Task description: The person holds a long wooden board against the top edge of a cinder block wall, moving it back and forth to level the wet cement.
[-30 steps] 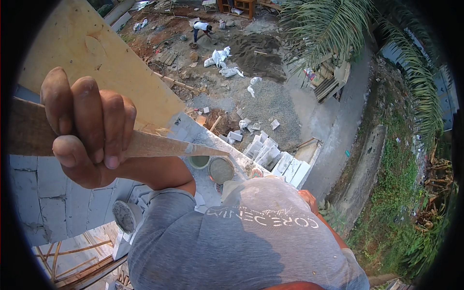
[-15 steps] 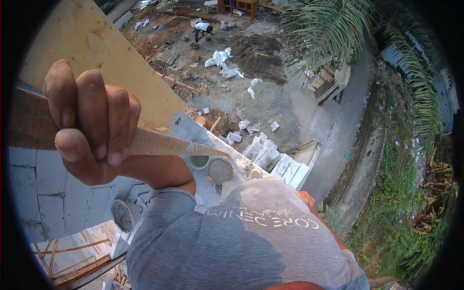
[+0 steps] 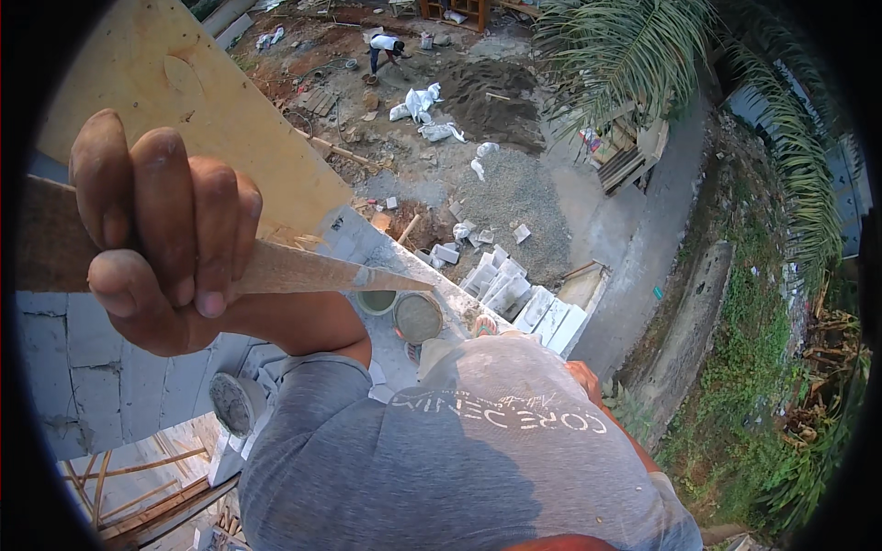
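My left hand (image 3: 175, 234) is raised at the left, its fingers wrapped over a long wooden board (image 3: 317, 270). The board runs across the view, its narrow far end toward the ledge. Behind that hand leans a large yellowish plywood sheet (image 3: 211, 110), its surface marked and its lower edge splintered. Only part of my right hand (image 3: 582, 375) shows, past the right side of my grey shirt (image 3: 478, 441). Its fingers are mostly hidden, so I cannot tell what it touches.
Buckets of grey mix (image 3: 419, 318) stand by the white ledge (image 3: 459, 298); another bucket (image 3: 234, 404) is near my left elbow. A block wall (image 3: 96, 367) rises at left. Far below are white blocks (image 3: 501, 280), gravel (image 3: 514, 202), a bent-over person (image 3: 384, 48) and palm fronds (image 3: 625, 55).
My left hand has shifted slightly left with the board still in its grip, and the board's far end has moved a little. The distant person's arms have moved slightly.
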`<state>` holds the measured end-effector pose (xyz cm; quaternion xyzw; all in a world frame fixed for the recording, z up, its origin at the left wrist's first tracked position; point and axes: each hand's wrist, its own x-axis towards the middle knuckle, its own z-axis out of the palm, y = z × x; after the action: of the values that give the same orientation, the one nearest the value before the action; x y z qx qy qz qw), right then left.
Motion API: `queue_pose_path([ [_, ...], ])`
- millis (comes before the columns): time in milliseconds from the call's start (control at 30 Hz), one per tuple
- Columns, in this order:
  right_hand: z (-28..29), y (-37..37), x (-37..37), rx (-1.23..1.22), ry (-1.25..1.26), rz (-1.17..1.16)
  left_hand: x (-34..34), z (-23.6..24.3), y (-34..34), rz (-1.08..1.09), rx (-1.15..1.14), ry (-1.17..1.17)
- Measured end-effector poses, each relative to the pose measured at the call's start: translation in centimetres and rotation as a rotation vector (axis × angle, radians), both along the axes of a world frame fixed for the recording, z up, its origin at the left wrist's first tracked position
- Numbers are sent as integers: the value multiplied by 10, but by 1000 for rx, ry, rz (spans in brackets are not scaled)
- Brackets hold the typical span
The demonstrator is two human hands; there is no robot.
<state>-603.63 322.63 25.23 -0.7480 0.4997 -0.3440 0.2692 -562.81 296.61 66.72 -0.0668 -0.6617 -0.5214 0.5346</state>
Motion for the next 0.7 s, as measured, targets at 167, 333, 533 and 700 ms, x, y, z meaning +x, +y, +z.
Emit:
queue_pose_path([
  [167,5,1,3,1,7,-8,1,-1,0,18,-31,12],
  [333,1,1,3,-30,2,-20,0,-1,0,14,-29,13],
  [533,7,-1,5,6,-12,-20,2,0,1,3,-14,-5],
  [700,-1,1,3,17,-38,-32,2,0,0,-7,-9,-7],
])
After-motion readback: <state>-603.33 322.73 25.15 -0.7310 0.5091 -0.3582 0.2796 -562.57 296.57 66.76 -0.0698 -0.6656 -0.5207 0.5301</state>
